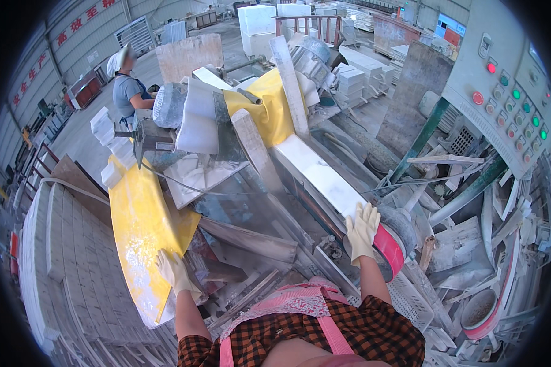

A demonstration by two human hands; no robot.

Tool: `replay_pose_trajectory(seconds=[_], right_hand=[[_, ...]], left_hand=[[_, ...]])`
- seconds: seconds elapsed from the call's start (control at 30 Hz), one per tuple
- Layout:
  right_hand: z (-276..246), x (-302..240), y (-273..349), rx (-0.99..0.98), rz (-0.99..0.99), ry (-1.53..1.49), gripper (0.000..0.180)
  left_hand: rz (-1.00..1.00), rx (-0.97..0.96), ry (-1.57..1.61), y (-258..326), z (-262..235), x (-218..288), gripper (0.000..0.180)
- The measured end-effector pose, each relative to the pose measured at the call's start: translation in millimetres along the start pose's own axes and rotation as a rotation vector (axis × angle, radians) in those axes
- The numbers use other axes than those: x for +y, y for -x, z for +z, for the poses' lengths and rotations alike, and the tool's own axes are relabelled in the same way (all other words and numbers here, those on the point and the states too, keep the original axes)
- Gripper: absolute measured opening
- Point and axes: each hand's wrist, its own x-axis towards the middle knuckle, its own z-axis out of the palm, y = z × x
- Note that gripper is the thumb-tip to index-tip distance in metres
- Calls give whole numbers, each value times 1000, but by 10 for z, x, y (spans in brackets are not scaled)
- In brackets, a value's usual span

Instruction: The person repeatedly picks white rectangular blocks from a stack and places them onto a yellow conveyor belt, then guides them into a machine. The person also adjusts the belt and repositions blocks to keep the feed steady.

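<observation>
My right hand (362, 232), in a cream glove, lies with its fingers stretched over the near end of a long white stone slab (317, 170). The slab rests on a narrow belt conveyor, whose pink belt (388, 248) curves round the roller beside my wrist. A yellow sheet (266, 110) hangs over the machine at the slab's far end. To the left, my other gloved hand, my left hand (174, 272), has its fingers apart against a second yellow sheet (138, 226), which drapes over a long support. No object shows in its grasp.
A control panel (502, 92) with lit buttons stands at the upper right. Stacked pale slabs (61, 257) line the left side. Broken boards (459, 248) lie to the right. Beyond the motor (171, 105), another person (130, 92) stands at the far left.
</observation>
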Motion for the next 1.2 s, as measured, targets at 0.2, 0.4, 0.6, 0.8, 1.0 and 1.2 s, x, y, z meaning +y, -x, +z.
replay_pose_trajectory(seconds=[0.2,0.4,0.6,0.8,1.0,1.2], right_hand=[[-21,31,28,-1,-3,0,66],[43,78,63,76,-22,20,65],[32,98,80,72,-14,13,64],[-11,100,113,99,-11,-10,64],[-18,123,137,109,-10,-11,63],[-35,133,168,134,-10,-16,62]], left_hand=[[3,7,13,7,-7,3,57],[8,-2,3,-2,-6,-3,57],[14,12,9,-1,17,-19,56],[21,18,8,7,38,-35,56],[21,19,1,-2,35,-32,55],[27,32,20,7,45,-38,56]])
